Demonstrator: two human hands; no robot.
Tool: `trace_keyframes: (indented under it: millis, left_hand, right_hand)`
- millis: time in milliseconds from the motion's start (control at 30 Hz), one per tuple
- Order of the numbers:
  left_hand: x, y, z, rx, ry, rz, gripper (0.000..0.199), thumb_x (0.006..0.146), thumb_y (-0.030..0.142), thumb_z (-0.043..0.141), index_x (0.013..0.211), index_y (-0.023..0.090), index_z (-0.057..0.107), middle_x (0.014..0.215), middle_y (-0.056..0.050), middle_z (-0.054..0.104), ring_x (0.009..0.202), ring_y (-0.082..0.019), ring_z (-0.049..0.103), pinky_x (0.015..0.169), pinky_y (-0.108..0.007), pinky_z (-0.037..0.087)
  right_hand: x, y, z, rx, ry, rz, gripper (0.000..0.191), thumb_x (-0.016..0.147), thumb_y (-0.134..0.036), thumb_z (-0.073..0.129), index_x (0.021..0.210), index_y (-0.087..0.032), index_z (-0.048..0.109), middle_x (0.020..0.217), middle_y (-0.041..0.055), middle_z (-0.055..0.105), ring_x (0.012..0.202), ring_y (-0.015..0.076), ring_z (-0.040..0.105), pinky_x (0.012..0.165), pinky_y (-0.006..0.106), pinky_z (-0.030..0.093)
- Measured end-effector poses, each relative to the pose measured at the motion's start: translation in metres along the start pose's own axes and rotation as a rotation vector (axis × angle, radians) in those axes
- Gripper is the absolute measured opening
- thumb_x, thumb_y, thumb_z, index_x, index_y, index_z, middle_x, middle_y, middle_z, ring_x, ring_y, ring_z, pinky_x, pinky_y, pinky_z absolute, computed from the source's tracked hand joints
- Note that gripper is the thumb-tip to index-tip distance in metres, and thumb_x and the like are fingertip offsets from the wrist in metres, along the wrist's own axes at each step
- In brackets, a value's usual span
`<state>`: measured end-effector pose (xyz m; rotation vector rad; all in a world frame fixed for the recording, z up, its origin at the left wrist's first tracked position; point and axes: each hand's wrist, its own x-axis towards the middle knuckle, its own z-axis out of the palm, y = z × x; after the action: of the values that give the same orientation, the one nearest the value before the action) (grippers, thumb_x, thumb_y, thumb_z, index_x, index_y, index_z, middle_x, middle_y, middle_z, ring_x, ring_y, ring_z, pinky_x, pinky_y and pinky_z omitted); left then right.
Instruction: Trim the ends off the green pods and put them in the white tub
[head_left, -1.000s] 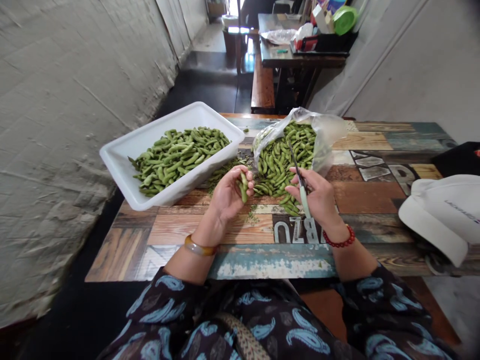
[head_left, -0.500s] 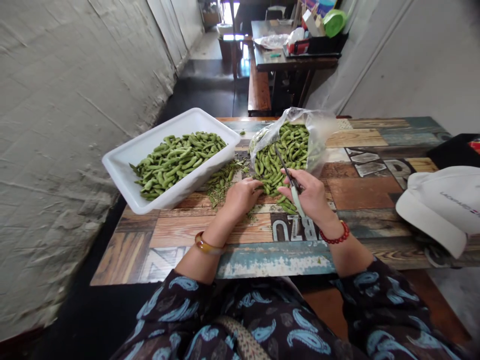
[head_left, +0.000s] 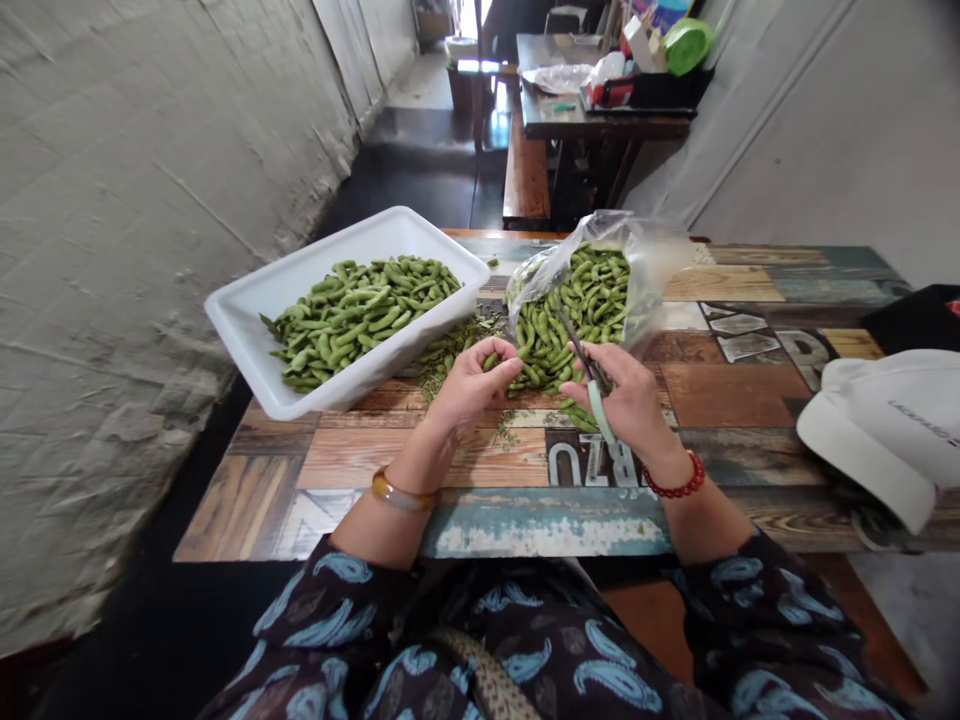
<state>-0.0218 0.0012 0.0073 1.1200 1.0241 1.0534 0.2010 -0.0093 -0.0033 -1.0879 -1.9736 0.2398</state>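
Note:
A green edamame pod (head_left: 490, 361) is pinched between the thumb and fingers of my left hand (head_left: 474, 385), just above the table. My right hand (head_left: 624, 392) is closed around a pair of scissors (head_left: 598, 398) with pale green handles, the dark blades pointing up and away. Beyond both hands, a clear plastic bag (head_left: 651, 262) lies on its side with many edamame pods (head_left: 592, 290) spilling from its mouth. To the left, a white plastic tub (head_left: 247, 292) holds a heap of pods (head_left: 367, 315). Small trimmings (head_left: 442, 362) lie between tub and bag.
The patchwork wood-pattern table (head_left: 480, 525) has a white cap (head_left: 885, 430) at its right end, near a black object (head_left: 911, 318). A rough wall (head_left: 135, 200) runs close on the left. Farther back stand a bench (head_left: 526, 175) and a second table (head_left: 559, 122).
My left hand has lifted from the pods by the bag's mouth and turned its thumb side up, with a pod now showing in its fingers. The right hand keeps the scissors nearly in place.

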Motion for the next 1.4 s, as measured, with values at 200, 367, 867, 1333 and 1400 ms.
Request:
trace_keyframes:
  millis: [200, 367, 867, 1333, 1400]
  left_hand:
    - [-0.011, 0.010, 0.011, -0.162, -0.058, -0.048, 0.038, 0.069, 0.041, 0.081, 0.088, 0.015, 0.061, 0.073, 0.001, 0.064, 0.045, -0.003, 0.042, 0.041, -0.017, 0.024]
    - [-0.012, 0.008, 0.013, -0.094, -0.057, 0.027, 0.033, 0.073, 0.042, 0.080, 0.085, 0.013, 0.069, 0.067, 0.002, 0.060, 0.046, -0.003, 0.041, 0.043, -0.018, 0.031]
    - [-0.011, 0.002, 0.009, 0.067, -0.074, 0.183, 0.025, 0.080, 0.040, 0.075, 0.087, 0.016, 0.076, 0.078, -0.003, 0.066, 0.059, -0.008, 0.048, 0.052, -0.020, 0.037]
    - [-0.010, 0.011, 0.012, -0.395, 0.047, -0.074, 0.040, 0.064, 0.035, 0.086, 0.082, 0.016, 0.057, 0.062, 0.004, 0.058, 0.044, -0.003, 0.038, 0.040, -0.014, 0.021]
    - [-0.010, 0.013, 0.011, -0.434, 0.041, -0.065, 0.040, 0.063, 0.033, 0.086, 0.083, 0.016, 0.056, 0.068, 0.002, 0.063, 0.045, -0.002, 0.040, 0.040, -0.013, 0.023]
  right_hand:
    - [-0.003, -0.004, 0.003, 0.030, -0.105, -0.119, 0.054, 0.084, -0.047, 0.072, 0.128, -0.019, 0.059, 0.107, 0.0128, 0.066, 0.090, 0.0248, 0.065, 0.076, 0.039, 0.058]
    - [-0.002, -0.007, 0.002, 0.064, -0.157, -0.126, 0.053, 0.085, -0.044, 0.072, 0.131, -0.022, 0.057, 0.108, 0.0118, 0.065, 0.095, 0.0256, 0.064, 0.080, 0.040, 0.059]
    - [-0.004, -0.007, 0.004, 0.096, -0.186, -0.152, 0.050, 0.086, -0.040, 0.072, 0.129, -0.021, 0.057, 0.101, 0.0094, 0.065, 0.079, 0.0213, 0.062, 0.070, 0.035, 0.055]
    - [-0.004, -0.004, 0.005, 0.014, -0.089, -0.046, 0.052, 0.085, -0.051, 0.070, 0.126, -0.019, 0.059, 0.102, 0.0115, 0.068, 0.089, 0.0248, 0.067, 0.080, 0.039, 0.058]
    - [-0.004, -0.006, 0.005, 0.037, -0.095, -0.075, 0.055, 0.084, -0.051, 0.071, 0.127, -0.019, 0.059, 0.107, 0.0126, 0.067, 0.091, 0.0250, 0.066, 0.081, 0.040, 0.059]
